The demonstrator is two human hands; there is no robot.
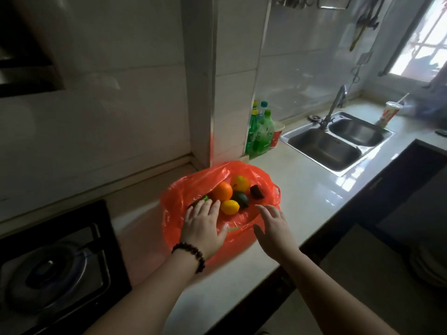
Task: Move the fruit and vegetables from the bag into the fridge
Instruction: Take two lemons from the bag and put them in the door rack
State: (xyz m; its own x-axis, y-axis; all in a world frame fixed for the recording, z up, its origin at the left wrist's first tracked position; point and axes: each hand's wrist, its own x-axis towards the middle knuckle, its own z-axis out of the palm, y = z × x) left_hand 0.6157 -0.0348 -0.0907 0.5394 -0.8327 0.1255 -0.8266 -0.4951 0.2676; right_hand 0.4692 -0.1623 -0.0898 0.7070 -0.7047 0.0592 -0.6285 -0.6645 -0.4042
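Evidently, the left hand (205, 224) is laid flat, fingers straight, inside the crumpled red plastic bag (179, 206) beside a round orange (222, 191); the right hand (274, 226) is held spread, gripping nothing. No writing is legible.

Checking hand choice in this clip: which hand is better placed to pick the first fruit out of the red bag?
Probably the left. The left hand is already inside the red bag, its straight fingers beside the lemon and near the orange. The right hand hovers open over the bag's near rim, farther from the fruit.
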